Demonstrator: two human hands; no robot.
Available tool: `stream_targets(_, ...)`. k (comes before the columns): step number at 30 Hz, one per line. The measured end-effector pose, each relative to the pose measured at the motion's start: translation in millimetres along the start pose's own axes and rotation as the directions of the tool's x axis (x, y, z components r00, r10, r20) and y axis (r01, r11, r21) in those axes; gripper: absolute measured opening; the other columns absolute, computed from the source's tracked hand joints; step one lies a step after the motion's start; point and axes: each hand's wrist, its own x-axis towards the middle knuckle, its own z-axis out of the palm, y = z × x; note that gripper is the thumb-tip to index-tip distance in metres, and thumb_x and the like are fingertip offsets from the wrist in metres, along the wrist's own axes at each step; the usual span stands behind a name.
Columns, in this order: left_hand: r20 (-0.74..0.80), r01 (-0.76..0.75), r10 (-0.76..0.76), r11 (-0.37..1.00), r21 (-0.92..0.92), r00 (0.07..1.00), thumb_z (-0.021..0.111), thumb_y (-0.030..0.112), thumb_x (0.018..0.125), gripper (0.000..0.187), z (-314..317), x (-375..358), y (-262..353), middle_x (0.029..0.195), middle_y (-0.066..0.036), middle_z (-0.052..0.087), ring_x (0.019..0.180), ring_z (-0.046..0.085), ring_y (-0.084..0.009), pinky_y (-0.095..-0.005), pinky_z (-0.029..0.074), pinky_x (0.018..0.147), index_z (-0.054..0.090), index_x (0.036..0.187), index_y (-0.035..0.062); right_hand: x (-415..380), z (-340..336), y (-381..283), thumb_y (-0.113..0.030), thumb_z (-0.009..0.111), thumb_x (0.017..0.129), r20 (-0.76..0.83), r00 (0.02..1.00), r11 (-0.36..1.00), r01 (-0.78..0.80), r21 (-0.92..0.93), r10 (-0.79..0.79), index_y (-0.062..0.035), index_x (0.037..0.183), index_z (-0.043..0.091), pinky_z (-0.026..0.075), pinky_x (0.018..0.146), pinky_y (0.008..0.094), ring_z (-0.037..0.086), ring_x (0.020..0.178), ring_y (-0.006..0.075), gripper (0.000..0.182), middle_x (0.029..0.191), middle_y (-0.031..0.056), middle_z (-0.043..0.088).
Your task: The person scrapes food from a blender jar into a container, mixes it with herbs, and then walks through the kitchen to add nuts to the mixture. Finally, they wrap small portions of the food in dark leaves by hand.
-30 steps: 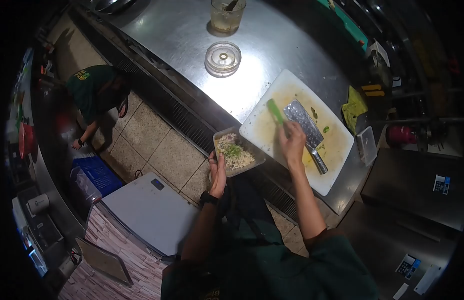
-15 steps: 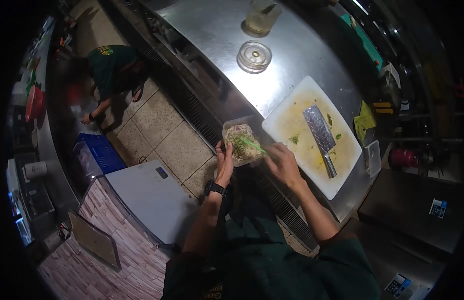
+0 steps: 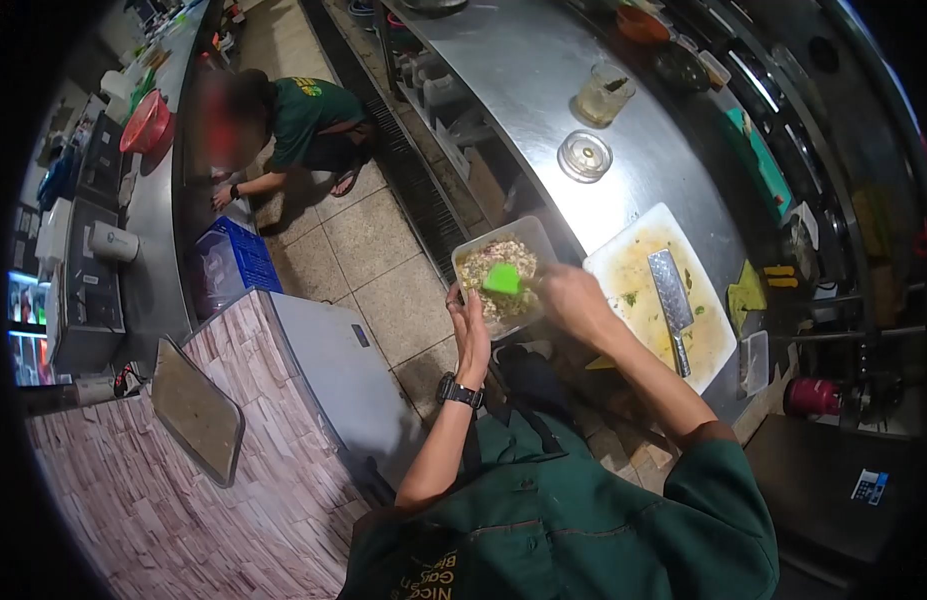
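My left hand (image 3: 472, 342) grips the near left side of a clear plastic container (image 3: 540, 246), held up in front of me beside the steel counter. Inside is a chopped, pale and greenish mixture (image 3: 491, 262). My right hand (image 3: 575, 305) is closed around the handle of a spatula with a bright green head (image 3: 502, 279), which rests in the mixture. The fingers of that hand are partly blurred, and the handle is mostly hidden. To the right, a cleaver (image 3: 669, 295) lies on a stained white cutting board (image 3: 623, 262) with green scraps.
On the steel counter (image 3: 513, 80) stand a glass jar (image 3: 605, 95) and a round clear lid (image 3: 585, 156). A yellow cloth (image 3: 745, 294) lies past the board. At left are a crouching person (image 3: 315, 118), a blue crate (image 3: 251, 256) and a grey-topped cabinet (image 3: 328, 365).
My view has shifted, so the counter and the other person appear further right. The spatula head has turned its broad face up, and my right hand has moved over the container's right edge.
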Motion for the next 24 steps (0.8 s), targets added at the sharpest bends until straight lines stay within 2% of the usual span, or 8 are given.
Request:
stream_targets(3,-0.051,0.069,-0.071,0.997,-0.04,0.996,0.042,0.053,0.103,0.07,-0.1,-10.4,44.2,0.148,-0.02,0.033,0.137,0.036,-0.0292,-0.0413,0.029,0.112,0.021,0.149,0.0059,-14.0,-12.6,-7.3,-0.002,0.061,0.074,0.057,0.998,0.998,0.037,-0.048,-0.034,-0.0062,0.09,0.075,0.056,0.072,0.0417,0.068,0.084,0.0319,0.022,0.093,0.0138,0.067)
stream_targets(9,0.063,-0.072,0.076,0.995,-0.067,0.995,0.043,0.049,0.103,0.066,2.3,-11.4,39.9,0.147,-0.021,0.035,0.136,0.038,-0.0281,-0.0412,0.031,0.112,0.022,0.148,0.0052,-9.6,-36.8,-17.1,-0.002,0.063,0.072,0.127,0.986,0.969,0.129,-0.21,-0.103,-0.0041,0.086,0.073,0.058,0.068,0.0404,0.069,0.085,0.0304,0.017,0.09,0.0152,0.066)
stream_targets(11,0.071,0.027,-0.026,0.999,-0.018,0.997,0.038,0.062,0.1,0.084,8.0,-27.1,78.3,0.156,-0.023,0.023,0.146,0.022,-0.0316,-0.0422,0.019,0.119,0.017,0.153,0.0003,-1.5,-35.5,-20.1,-0.004,0.064,0.074,-0.017,0.993,0.979,0.116,-0.166,-0.12,-0.0022,0.08,0.072,0.058,0.064,0.0398,0.069,0.084,0.0295,0.01,0.09,0.0157,0.066)
stream_targets(13,0.09,0.028,-0.025,0.999,-0.032,0.996,0.038,0.061,0.1,0.084,9.4,-29.8,87.7,0.155,-0.023,0.023,0.146,0.023,-0.0317,-0.0421,0.019,0.119,0.016,0.153,0.0004,2.3,-44.7,-15.4,-0.006,0.064,0.076,-0.104,0.987,0.969,0.092,-0.23,-0.119,-0.0025,0.079,0.071,0.057,0.062,0.0392,0.069,0.08,0.029,0.009,0.092,0.0165,0.066)
stream_targets(15,0.111,0.031,-0.026,0.999,-0.044,0.993,0.038,0.061,0.1,0.084,8.3,-27.2,86.4,0.154,-0.023,0.024,0.146,0.023,-0.0318,-0.042,0.018,0.119,0.015,0.153,0.0005,-4.2,-64.8,-14.6,-0.005,0.063,0.077,0.119,0.988,0.947,-0.06,-0.316,0.102,-0.003,0.083,0.073,0.057,0.062,0.0398,0.069,0.073,0.0296,0.012,0.091,0.017,0.067)
stream_targets(17,0.18,-0.007,0.042,0.982,-0.19,0.983,0.042,0.047,0.104,0.062,8.4,-20.9,76.9,0.141,-0.021,0.039,0.128,0.044,-0.0273,-0.0411,0.034,0.108,0.025,0.145,0.0036,-17.3,-68.1,-22.2,-0.004,0.062,0.077,0.136,0.987,0.952,-0.036,-0.305,0.081,-0.0031,0.083,0.072,0.057,0.062,0.0408,0.069,0.069,0.0305,0.012,0.088,0.0167,0.068)
stream_targets(19,0.092,-0.011,0.021,0.994,-0.107,0.996,0.041,0.047,0.104,0.061,16.4,-21.7,71.5,0.139,-0.02,0.04,0.127,0.044,-0.0274,-0.0413,0.034,0.107,0.025,0.144,0.0035,-24.4,-64.0,-24.1,-0.005,0.061,0.076,0.066,0.992,0.99,0.116,-0.086,-0.11,-0.0025,0.081,0.071,0.056,0.062,0.042,0.068,0.069,0.0316,0.011,0.085,0.0164,0.068)
stream_targets(24,0.019,-0.025,0.025,1.0,-0.016,1.0,0.039,0.049,0.104,0.061,18.8,-24.2,75.7,0.131,-0.018,0.042,0.125,0.044,-0.0281,-0.0419,0.032,0.107,0.027,0.143,0.0035,-24.1,-98.2,-21.3,-0.01,0.057,0.084,0.15,0.977,0.959,-0.11,-0.261,0.153,-0.0051,0.088,0.072,0.054,0.066,0.0444,0.067,0.074,0.0365,0.016,0.09,0.0179,0.067)
